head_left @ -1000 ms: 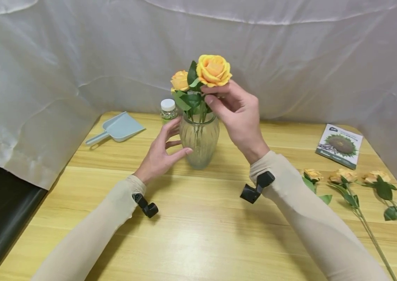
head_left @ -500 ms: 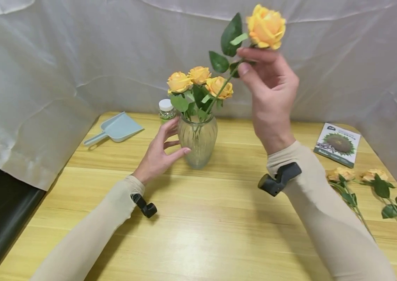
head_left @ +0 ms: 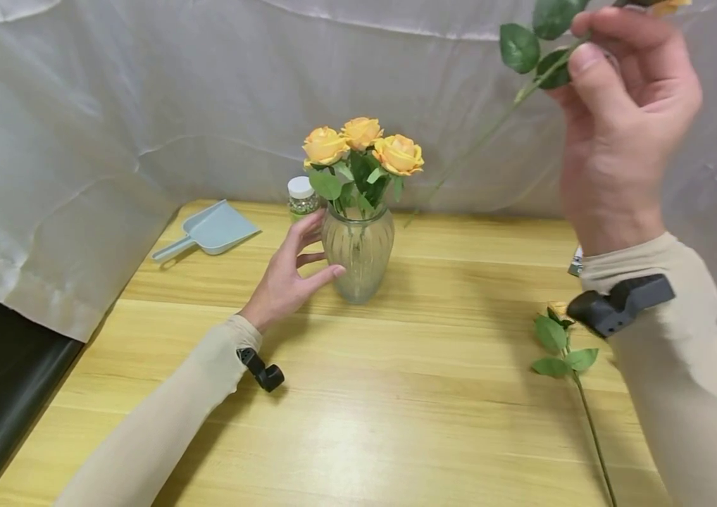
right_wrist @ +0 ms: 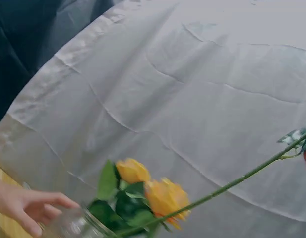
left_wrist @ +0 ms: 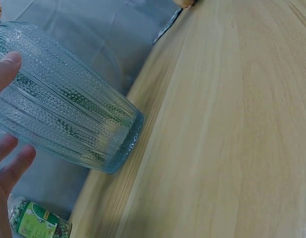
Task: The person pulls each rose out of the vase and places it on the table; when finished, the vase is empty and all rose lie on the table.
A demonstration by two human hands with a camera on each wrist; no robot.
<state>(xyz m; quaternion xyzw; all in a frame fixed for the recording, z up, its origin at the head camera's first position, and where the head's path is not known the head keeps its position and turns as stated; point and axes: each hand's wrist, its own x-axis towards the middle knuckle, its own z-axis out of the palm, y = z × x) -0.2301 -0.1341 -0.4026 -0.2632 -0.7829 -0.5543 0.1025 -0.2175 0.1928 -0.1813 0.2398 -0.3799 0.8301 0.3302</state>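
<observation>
A ribbed glass vase (head_left: 358, 257) stands upright, holding three yellow roses (head_left: 398, 155) with green leaves. My left hand (head_left: 285, 278) holds its left side, thumb (left_wrist: 8, 69) in front and fingers behind. My right hand (head_left: 631, 120), raised at the upper right, pinches another rose by its green stem (head_left: 491, 129) between thumb and fingers. That rose's leaves (head_left: 520, 48) hang beside the fingertips, and its bloom is mostly cut off by the top edge. The stem slants down left, its lower end right of the vase rim; in the right wrist view it overlaps the roses (right_wrist: 165, 201).
One rose (head_left: 564, 352) lies on the wooden table (head_left: 358, 401) at right; the right forearm hides what lies beyond. A bottle (head_left: 301, 197) with a white cap stands behind the left hand, and a blue dustpan (head_left: 215, 229) lies farther left. Grey cloth (head_left: 238, 91) hangs behind.
My right hand has drawn the rose up and right, away from the vase. The three other roses stay in it. My left hand has kept its place on the vase.
</observation>
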